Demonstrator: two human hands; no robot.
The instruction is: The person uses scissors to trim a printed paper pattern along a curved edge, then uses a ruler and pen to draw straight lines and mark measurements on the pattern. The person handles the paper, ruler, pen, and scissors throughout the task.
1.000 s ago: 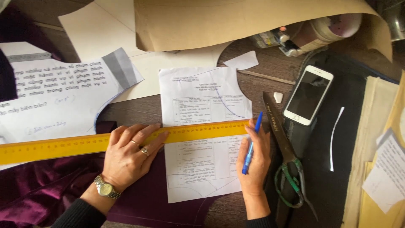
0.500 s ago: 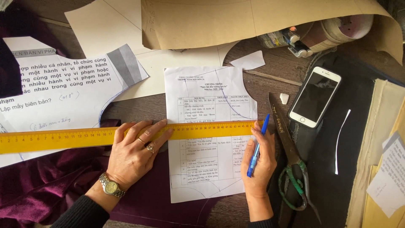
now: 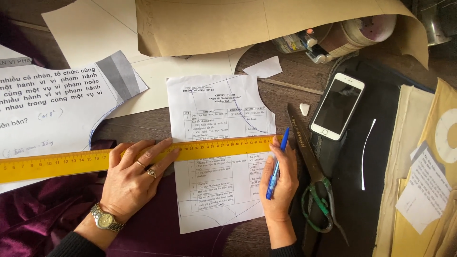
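- Far out past the left hand's wrist side, dark purple velvet fabric (image 3: 33,209) lies under the yellow ruler's (image 3: 57,162) long end.
- The left hand (image 3: 131,178) lies flat, fingers spread, pressing down on the ruler; it presses rather than grasps, and wears rings and a wristwatch (image 3: 104,219).
- Between the two hands, the ruler crosses a printed paper pattern piece (image 3: 219,109) with curved cut edges.
- The right hand (image 3: 281,183) rests at the ruler's far end, fingers loosely closed around a blue pen (image 3: 276,166), whose tip points up beside the ruler's end.
- Just beyond the pen hand lie big scissors (image 3: 309,162) with green-wrapped handles.
- Further out, a white smartphone (image 3: 337,105) rests on black cloth (image 3: 381,190).
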